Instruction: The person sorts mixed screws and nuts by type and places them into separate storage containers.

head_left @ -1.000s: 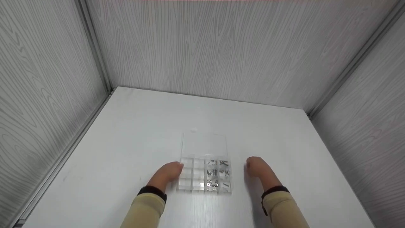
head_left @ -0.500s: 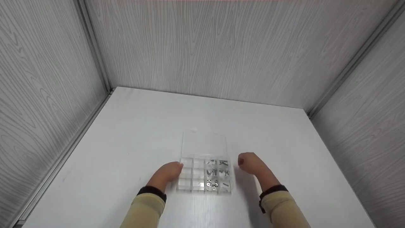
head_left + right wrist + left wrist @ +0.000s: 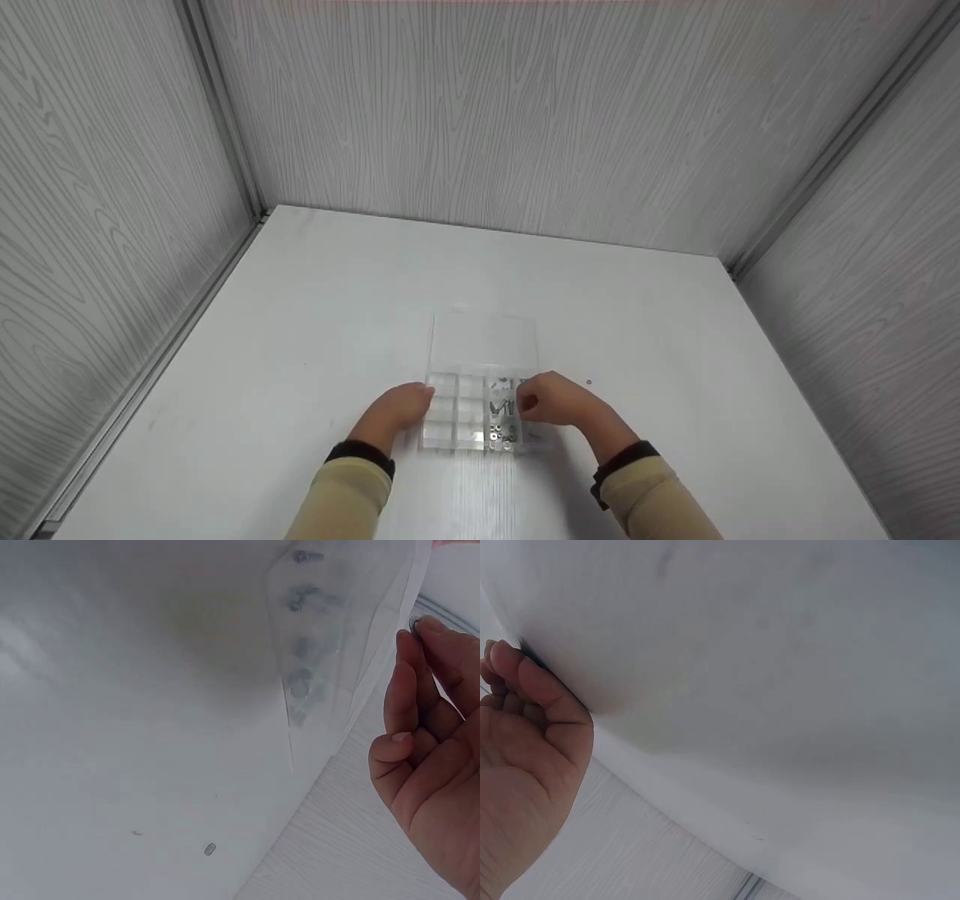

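A clear plastic compartment box (image 3: 456, 412) lies on the white table with its transparent lid (image 3: 484, 339) laid back, away from me. Screws (image 3: 501, 408) and nuts (image 3: 495, 435) fill compartments on its right side. At the box's left edge, my left hand (image 3: 403, 405) grips the rim, thumb tip on top; in the left wrist view its fingers are curled. My right hand (image 3: 556, 399) is over the right-hand column, hiding part of it. Seen from the right wrist, thumb and forefinger pinch a small round metal nut (image 3: 415, 625), mostly covered by the fingertips.
A small metal piece (image 3: 210, 849) lies on the table in the right wrist view. A tiny reddish dot (image 3: 589, 382) shows right of the box. Grey wood-grain panels (image 3: 487, 112) enclose the table at the back and both sides.
My right hand has moved left, from the table beside the box to above its right-hand compartments. The left hand and the box have stayed put.
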`<state>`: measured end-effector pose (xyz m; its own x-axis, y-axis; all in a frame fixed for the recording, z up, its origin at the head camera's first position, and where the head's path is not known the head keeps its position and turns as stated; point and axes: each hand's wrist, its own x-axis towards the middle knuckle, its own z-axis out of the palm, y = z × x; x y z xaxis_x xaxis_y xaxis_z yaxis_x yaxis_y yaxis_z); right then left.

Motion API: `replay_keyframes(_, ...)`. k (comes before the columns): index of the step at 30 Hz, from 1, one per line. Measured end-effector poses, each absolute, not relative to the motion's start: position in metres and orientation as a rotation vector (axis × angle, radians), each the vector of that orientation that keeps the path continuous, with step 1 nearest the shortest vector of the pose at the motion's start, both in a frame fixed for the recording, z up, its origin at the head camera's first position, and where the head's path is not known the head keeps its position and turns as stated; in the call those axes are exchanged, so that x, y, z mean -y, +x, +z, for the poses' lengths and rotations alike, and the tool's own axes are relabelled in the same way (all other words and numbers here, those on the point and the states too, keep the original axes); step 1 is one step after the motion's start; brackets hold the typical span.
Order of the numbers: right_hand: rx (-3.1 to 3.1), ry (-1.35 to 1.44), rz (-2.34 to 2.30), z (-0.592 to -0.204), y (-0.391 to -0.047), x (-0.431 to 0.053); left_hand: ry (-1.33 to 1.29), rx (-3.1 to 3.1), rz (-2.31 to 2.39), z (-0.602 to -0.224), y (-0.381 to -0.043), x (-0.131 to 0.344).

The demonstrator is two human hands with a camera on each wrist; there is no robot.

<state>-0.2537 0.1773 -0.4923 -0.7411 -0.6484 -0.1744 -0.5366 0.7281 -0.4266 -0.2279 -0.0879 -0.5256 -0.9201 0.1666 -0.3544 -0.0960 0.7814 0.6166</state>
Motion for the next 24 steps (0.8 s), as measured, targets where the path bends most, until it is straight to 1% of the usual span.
replay_keyframes(12, -2.579, -1.012, -0.515, -0.501, -0.251, -0.17, 0.012, -2.568, 0.966, -0.526, -0.227, 0.088)
replay_keyframes(18, -2.632, -0.901, -0.623, -0.497, -0.257, -0.184, -0.018, -2.545, 0.974, -0.525, -0.228, 0.088)
replay_keyframes(24, -2.847, -0.822, -0.639, -0.5, -0.271, -0.207, -0.041, -2.535, 0.966, -0.527, -0.229, 0.088)
